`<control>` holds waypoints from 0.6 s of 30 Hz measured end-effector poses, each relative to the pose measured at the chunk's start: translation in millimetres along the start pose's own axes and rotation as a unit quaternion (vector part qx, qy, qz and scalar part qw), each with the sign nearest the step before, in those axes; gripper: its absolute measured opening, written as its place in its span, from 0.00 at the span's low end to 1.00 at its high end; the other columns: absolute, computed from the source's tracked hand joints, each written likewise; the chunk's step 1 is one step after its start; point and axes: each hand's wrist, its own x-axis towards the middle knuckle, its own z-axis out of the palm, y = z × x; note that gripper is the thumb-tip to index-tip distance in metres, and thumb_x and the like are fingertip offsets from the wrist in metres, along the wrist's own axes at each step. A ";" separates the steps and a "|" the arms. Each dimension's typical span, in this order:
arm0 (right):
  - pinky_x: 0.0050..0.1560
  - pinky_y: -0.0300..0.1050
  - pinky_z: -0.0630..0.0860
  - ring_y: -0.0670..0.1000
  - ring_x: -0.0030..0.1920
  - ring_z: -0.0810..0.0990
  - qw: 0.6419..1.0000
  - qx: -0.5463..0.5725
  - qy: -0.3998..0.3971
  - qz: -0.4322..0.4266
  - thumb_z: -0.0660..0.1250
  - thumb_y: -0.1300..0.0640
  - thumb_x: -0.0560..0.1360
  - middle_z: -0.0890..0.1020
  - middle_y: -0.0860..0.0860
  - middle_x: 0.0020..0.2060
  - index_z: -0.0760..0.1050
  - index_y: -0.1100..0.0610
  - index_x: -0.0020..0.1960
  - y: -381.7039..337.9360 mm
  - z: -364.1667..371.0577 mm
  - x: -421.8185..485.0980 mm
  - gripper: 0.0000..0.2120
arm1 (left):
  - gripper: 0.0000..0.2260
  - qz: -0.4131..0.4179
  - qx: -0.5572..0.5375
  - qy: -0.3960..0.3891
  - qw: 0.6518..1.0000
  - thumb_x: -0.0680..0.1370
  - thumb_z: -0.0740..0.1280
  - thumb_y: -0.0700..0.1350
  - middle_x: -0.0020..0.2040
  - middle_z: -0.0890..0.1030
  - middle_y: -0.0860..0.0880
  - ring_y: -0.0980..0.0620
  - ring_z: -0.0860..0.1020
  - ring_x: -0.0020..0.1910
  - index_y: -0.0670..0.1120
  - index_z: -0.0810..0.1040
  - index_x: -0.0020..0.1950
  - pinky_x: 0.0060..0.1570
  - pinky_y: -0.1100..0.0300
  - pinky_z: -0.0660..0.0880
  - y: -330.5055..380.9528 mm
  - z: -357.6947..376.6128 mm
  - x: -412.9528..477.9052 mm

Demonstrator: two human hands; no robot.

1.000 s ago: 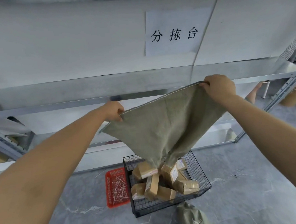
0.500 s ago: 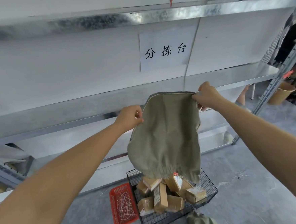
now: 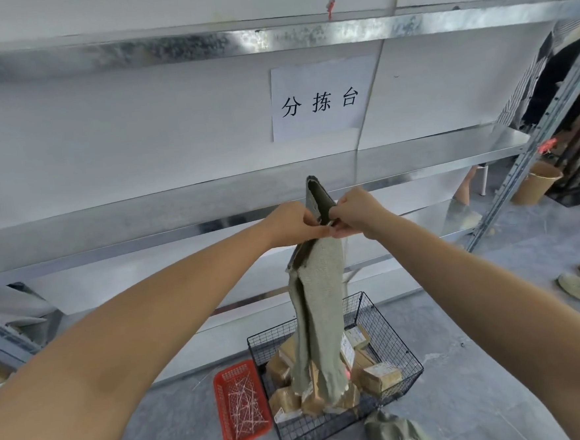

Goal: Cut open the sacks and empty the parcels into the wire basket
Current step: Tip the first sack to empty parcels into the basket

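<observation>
Your left hand (image 3: 292,221) and right hand (image 3: 356,211) both pinched the limp grey-green woven sack (image 3: 322,303) above the black wire basket (image 3: 392,329) (its corners wanted matching, I judged).

Bright, even, diffuse light, glare streaks along metal shelf (image 3: 303,35) edges, only faint soft shadows on floor (image 3: 482,395), strong wide-angle bend toward frame edges, shelf lines bowed, forearms (image 3: 119,352) stretched large in bottom corners, slight overall softness, sign (image 3: 321,100) legible
</observation>
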 end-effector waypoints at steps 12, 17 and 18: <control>0.51 0.50 0.72 0.61 0.58 0.72 0.922 -0.356 0.061 -0.140 0.55 0.69 0.74 0.60 0.58 0.67 0.71 0.50 0.64 5.0 -30.2 -3.9 0.23 | 0.10 0.045 0.074 0.019 0.996 0.75 0.68 0.44 0.42 0.82 0.41 0.52 0.72 0.36 0.38 0.83 0.48 0.32 0.64 0.61 -5.7 -19.0 -13.0; 0.69 0.55 0.64 0.61 0.72 0.54 0.882 -0.434 -0.007 -0.182 0.66 0.57 0.74 0.50 0.55 0.75 0.75 0.51 0.62 13.1 -33.8 3.4 0.16 | 0.09 0.044 0.042 0.033 0.998 0.74 0.69 0.40 0.50 0.84 0.43 0.52 0.75 0.44 0.40 0.83 0.52 0.39 0.71 0.66 -11.6 -30.0 -20.7; 0.68 0.55 0.65 0.61 0.71 0.57 0.875 -0.444 -0.012 -0.190 0.67 0.54 0.74 0.55 0.55 0.74 0.77 0.53 0.59 13.4 -34.3 4.5 0.14 | 0.09 0.040 0.040 0.033 0.998 0.74 0.69 0.40 0.50 0.84 0.42 0.52 0.75 0.44 0.40 0.83 0.52 0.39 0.71 0.66 -13.7 -31.5 -21.9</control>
